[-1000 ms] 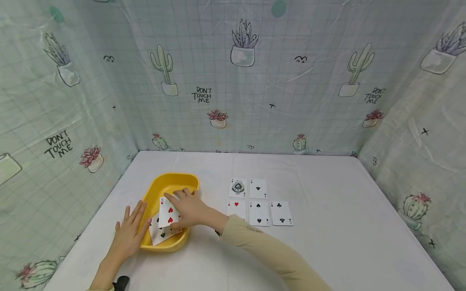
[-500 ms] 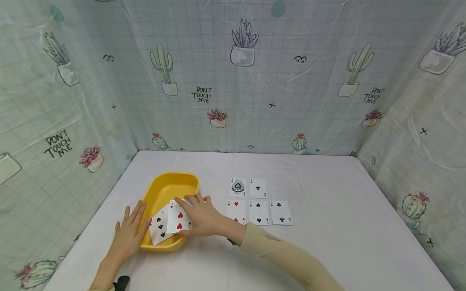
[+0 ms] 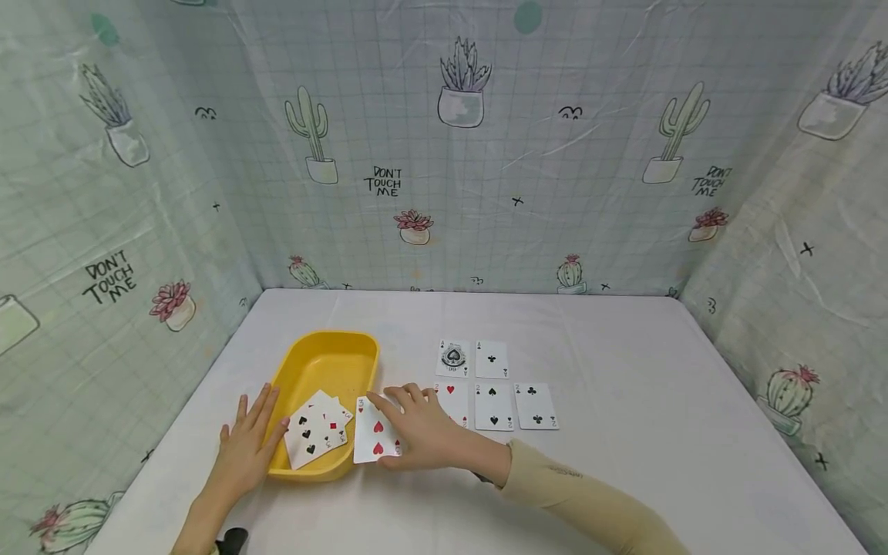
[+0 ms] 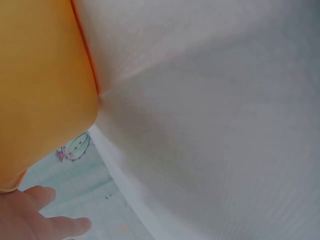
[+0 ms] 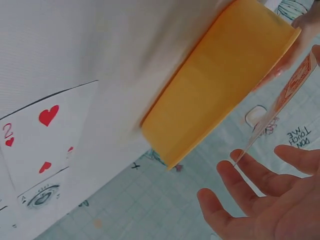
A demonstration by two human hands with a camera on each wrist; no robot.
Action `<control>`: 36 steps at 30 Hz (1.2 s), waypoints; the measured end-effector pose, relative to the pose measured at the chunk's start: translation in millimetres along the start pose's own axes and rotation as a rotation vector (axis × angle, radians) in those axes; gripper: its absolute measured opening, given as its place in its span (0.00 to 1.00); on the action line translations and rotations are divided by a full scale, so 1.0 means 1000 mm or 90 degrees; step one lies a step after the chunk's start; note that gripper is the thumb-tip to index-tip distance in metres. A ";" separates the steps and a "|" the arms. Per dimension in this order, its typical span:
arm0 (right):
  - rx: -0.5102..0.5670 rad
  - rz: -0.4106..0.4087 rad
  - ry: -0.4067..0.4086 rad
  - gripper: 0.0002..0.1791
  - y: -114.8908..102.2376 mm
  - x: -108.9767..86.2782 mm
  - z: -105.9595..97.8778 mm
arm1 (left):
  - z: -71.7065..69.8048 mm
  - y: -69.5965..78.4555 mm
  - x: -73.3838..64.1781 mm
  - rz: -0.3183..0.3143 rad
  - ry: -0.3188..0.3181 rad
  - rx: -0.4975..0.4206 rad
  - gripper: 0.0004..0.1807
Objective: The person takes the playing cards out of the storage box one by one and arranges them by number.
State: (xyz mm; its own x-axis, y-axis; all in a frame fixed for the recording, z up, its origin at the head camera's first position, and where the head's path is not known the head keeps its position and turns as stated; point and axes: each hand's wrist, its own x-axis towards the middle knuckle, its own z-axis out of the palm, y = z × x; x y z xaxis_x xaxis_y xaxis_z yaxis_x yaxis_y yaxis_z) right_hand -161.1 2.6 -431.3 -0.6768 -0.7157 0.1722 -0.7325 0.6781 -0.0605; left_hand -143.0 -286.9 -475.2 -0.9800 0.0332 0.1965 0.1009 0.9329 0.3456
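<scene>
My right hand (image 3: 435, 432) pinches a red-heart playing card (image 3: 370, 433), its index looking like a 3, over the right rim of a yellow plastic tray (image 3: 338, 334). In the right wrist view this card (image 5: 280, 106) appears nearly edge-on, patterned back showing, between fingertips and thumb. My left hand (image 3: 243, 451) rests with straight, spread fingers on the tray's left rim; its fingers also show below the tray wall (image 4: 45, 75) in the left wrist view. Inside the tray, several overlapping cards (image 3: 308, 432) lie face up, a spade card among them.
Right of the tray lie two aces, the ace of spades (image 3: 454, 357) and ace of clubs (image 3: 492, 359). Nearer sits a row of twos: hearts (image 3: 451, 397), spades (image 3: 493, 406) and clubs (image 3: 536, 406). A printed curtain (image 3: 486, 193) encloses the white table (image 3: 624, 432).
My right hand has drawn the heart card rightward and toward me, from above the tray's inside to its right rim, uncovering cards beneath. My left hand has stayed in place.
</scene>
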 end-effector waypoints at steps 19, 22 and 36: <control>-0.046 0.004 0.013 0.47 0.026 -0.058 0.013 | 0.001 0.000 -0.003 -0.006 0.001 -0.008 0.33; -0.059 -0.006 0.022 0.47 0.028 -0.064 0.019 | 0.002 0.000 -0.002 -0.004 0.004 -0.009 0.33; -0.076 -0.014 -0.012 0.46 0.040 -0.083 0.033 | 0.004 -0.002 -0.002 -0.009 0.012 -0.010 0.33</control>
State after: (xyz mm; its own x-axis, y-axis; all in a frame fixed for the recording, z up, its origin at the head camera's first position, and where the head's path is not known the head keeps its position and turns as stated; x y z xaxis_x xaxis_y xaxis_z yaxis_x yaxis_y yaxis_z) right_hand -136.5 83.3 -480.7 -0.6625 -0.7333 0.1529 -0.7342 0.6761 0.0615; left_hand -141.4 -287.2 -479.8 -0.9778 0.0135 0.2090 0.0902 0.9277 0.3622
